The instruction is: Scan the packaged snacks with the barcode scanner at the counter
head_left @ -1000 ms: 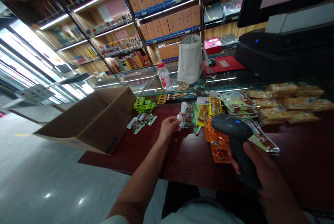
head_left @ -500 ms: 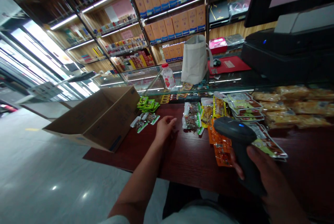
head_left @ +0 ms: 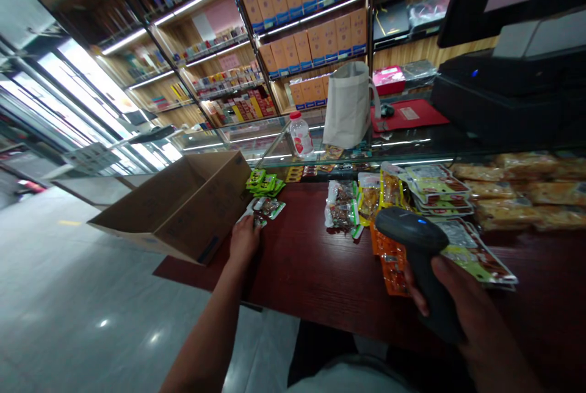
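Observation:
In my right hand [head_left: 467, 307] is a dark barcode scanner [head_left: 414, 228] with a small blue light, held by its handle above orange snack packets [head_left: 394, 268]. My left hand [head_left: 246, 237] is at the left of the dark red counter, its fingers curled over the near edge of a small clear snack packet [head_left: 259, 221]. A similar packet [head_left: 270, 207] lies against it, with green snack packets [head_left: 265, 183] just behind. Across the counter, clear-and-green packets [head_left: 342, 205] sit beside yellow packets [head_left: 368, 198].
An open cardboard box [head_left: 183, 210] stands at the counter's left end. Behind are a red-capped bottle [head_left: 301, 135] and a white bag [head_left: 347, 106] on the glass case. Flat snack packs [head_left: 478, 252] and wrapped breads [head_left: 513, 204] lie to the right, below a black register [head_left: 503, 97].
My left hand has moved left from the bare middle of the counter onto the small clear packets. The scanner stays in my right hand, nearly still. The view has shifted slightly.

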The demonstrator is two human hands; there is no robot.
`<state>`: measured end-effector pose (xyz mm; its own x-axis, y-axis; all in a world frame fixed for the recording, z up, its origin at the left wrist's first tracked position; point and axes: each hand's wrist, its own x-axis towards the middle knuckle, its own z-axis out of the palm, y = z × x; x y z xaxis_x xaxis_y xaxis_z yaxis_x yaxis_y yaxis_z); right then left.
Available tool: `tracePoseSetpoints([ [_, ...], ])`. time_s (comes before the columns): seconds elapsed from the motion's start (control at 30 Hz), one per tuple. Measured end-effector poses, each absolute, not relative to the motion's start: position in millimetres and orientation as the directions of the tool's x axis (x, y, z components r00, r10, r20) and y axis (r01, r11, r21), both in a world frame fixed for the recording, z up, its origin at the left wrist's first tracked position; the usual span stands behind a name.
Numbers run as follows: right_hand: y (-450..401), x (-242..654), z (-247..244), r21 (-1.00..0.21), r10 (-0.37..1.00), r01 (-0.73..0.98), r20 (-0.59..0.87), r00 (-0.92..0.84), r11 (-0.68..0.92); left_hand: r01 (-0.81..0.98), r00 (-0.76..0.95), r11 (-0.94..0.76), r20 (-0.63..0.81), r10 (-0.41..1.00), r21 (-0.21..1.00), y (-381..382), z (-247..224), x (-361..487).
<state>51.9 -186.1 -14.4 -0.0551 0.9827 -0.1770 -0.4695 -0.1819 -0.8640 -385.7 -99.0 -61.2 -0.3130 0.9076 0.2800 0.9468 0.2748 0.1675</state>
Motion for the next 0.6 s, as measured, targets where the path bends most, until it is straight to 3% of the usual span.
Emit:
tracePoseSetpoints([
  [0.13, -187, 52, -14, -0.863, 0.981, -0.466, -0.185, -0.067, -0.194, 0.966, -0.256, 0.231, 0.304, 0.918, 0.116, -117, -65, -382],
  [0.27, -189, 52, -15, -0.855, 0.981, -0.485, -0.193, -0.031, -0.184, 0.891, -0.448, 0.412, 0.22, 0.866, 0.193, -114, -52, -387],
  [0.43, -189, 51, -19, -0.848, 0.978, -0.489, -0.202, -0.058, -0.204, 0.775, -0.485, 0.436, -0.011, 0.874, 0.457, -110, -36, -392],
  [0.6, -189, 53, -20, -0.865, 0.976, -0.453, -0.204, -0.071, -0.214, 0.595, -0.516, 0.361, -0.004, 0.857, 0.718, -123, -39, -376],
])
